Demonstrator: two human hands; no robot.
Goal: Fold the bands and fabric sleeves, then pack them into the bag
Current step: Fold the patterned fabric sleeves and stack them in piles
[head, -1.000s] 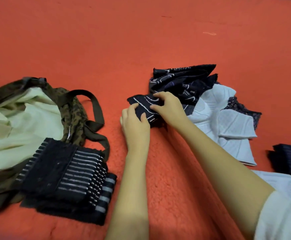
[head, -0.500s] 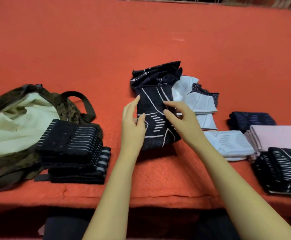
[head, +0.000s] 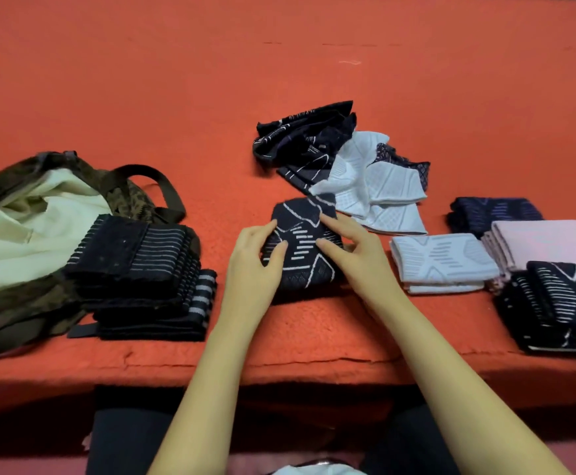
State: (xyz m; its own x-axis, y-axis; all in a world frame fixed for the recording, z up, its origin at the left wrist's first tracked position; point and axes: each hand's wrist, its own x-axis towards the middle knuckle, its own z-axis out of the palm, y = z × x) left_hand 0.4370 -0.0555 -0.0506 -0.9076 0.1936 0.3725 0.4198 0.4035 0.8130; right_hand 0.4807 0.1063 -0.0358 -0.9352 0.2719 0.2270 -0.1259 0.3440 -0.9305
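Now hands on sq. navy knit sleeve, white-lined

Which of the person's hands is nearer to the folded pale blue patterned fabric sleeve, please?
The right hand is nearer, just left of the pale blue sleeve; the left hand is farther left.

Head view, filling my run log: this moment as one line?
step: folding | left hand: grips navy white-lined fabric sleeve | right hand: presses it | camouflage fabric bag: open
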